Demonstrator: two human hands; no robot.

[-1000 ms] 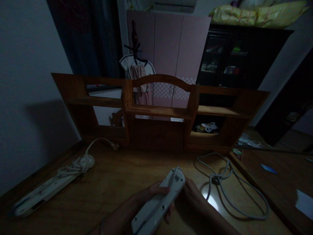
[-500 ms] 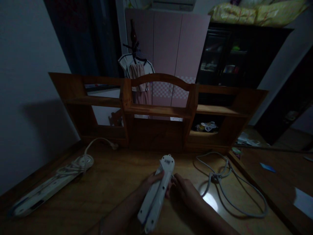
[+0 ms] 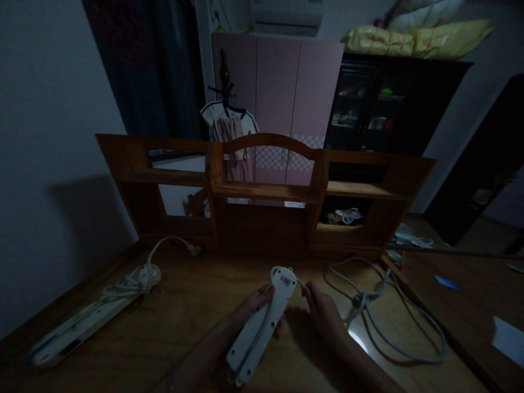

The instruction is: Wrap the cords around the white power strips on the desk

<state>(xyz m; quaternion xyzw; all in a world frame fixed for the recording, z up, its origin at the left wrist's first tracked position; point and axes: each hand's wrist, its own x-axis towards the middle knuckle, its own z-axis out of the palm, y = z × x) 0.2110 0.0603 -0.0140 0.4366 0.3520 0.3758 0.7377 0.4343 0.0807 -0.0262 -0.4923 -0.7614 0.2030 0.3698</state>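
1 white power strip point(image 3: 268, 322) is gripped in the left hand point(image 3: 250, 307), label side up, above the desk point(image 3: 184, 311), between its left and right edges. A pale cord point(image 3: 273, 271), seen on both sides of the strip's far end, is pinched by the right hand point(image 3: 325, 311) just beside it. Near the desk's left edge, a 2nd power strip point(image 3: 88, 327) is laid, wrapped in cord. Near the right edge, a gray cable point(image 3: 361, 299) is spread in loops. The far edge is lined by a wooden shelf unit point(image 3: 266, 191).
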